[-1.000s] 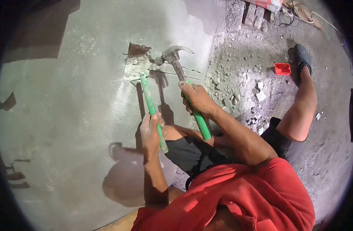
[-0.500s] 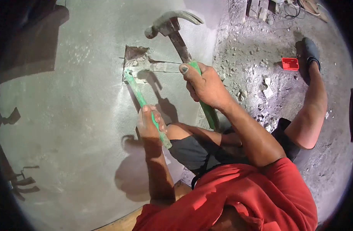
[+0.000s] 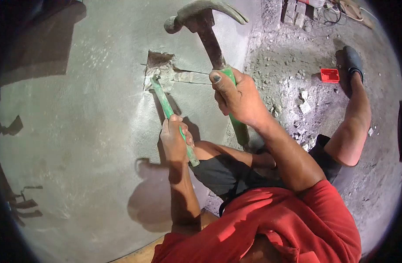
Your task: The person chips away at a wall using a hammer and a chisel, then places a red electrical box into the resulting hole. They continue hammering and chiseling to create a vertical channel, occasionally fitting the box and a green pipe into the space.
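Note:
My left hand (image 3: 175,136) is closed around a green chisel (image 3: 163,100), a long bar whose far end sits at the lower edge of a rough cavity (image 3: 160,62) in the grey wall. Whether its tip touches the wall cannot be made out. My right hand (image 3: 236,94) grips the green handle of a claw hammer (image 3: 204,22), thumb along the upper part. The metal head is raised in front of the wall, above and right of the cavity. Running right from the cavity, a cut groove (image 3: 191,77) passes behind my right hand.
Broken rubble (image 3: 304,105) covers the floor to the right of the wall. A small red box (image 3: 329,75) stands there near my shoe (image 3: 352,59). Wooden pieces (image 3: 294,12) and a dark cable (image 3: 333,15) lie at the top right.
The hammer head has risen and looks larger, nearer the camera. The chisel's far end has shifted slightly right, toward the cavity. Both hands keep their grip.

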Motion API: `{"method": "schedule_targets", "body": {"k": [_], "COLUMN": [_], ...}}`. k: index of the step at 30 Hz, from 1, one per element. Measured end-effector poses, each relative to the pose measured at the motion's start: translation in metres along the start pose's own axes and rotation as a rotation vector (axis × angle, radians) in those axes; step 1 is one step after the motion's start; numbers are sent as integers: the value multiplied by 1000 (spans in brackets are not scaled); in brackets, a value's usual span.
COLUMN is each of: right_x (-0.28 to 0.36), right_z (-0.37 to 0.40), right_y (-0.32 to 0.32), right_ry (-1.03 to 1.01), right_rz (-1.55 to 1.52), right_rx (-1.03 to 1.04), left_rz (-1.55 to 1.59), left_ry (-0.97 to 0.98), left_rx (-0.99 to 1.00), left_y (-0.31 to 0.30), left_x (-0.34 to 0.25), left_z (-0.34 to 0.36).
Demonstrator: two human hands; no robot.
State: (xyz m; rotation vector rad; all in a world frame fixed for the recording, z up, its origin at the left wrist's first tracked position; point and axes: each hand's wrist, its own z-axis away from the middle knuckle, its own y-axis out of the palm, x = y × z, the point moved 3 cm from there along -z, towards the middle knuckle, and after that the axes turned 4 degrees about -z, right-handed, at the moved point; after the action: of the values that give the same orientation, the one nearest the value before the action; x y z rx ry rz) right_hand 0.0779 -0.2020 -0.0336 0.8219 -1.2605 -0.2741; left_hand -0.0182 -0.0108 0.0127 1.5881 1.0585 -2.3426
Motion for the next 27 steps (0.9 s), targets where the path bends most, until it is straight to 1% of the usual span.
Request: {"method": "schedule_targets", "body": {"k": [2,4,5,7,9,11,13,14,15,16,17,18,19,21,22,23,25,26,27], "right_x": [-14,-45,-64,-67,-52,-29,0,14,-3,-33,-54,-71,-56,-22,-7,10,43,50,28], "right_z": [-4,-13,-20,-36,-37,-32,-13,-5,-12,-21,-30,-45,-42,-50,-43,-36,-18,-12,-19], "right_y": [6,22,32,39,32,28,25,24,26,31,34,34,32,15,11,13,18,23,25], "right_ry": [21,82,-141,101,69,51,-140,-217,-223,-429,-641,-393,-387,-24,-80,-71,-163,-214,-223], "right_rz": [-16,-38,84,275,258,252,77,114,112,242,374,615,613,507,457,467,101,41,38], "right_rx": [-35,-72,-37,185,140,110,-52,-93,-93,-103,-114,114,108,37,-35,-26,-100,-128,-129], "left_rz": [27,55,71,84,132,124,103,103,108,106,130,156,151,106,130,140,215,215,213], "left_ry": [-10,-20,-29,-40,-26,-5,-5,-29,-45,-44,-13,22,17,-23,19,10,-37,-38,-29], "left_rx": [0,-5,-10,-25,45,55,50,6,-37,-41,-3,41,45,1,52,45,76,50,54], "left_y": [-1,-1,0,-8,-14,-11,-11,-9,-8,-11,-13,-13,-17,-19,-19,-18,-21,-24,-24], "left_x": [0,-3,-8,-7,0,-1,2,-1,-3,-2,1,1,2,2,5,7,8,14,12], "left_z": [-1,-1,1,5,-6,-8,0,2,1,2,0,-2,4,-4,-4,-6,-6,-9,-12]}}
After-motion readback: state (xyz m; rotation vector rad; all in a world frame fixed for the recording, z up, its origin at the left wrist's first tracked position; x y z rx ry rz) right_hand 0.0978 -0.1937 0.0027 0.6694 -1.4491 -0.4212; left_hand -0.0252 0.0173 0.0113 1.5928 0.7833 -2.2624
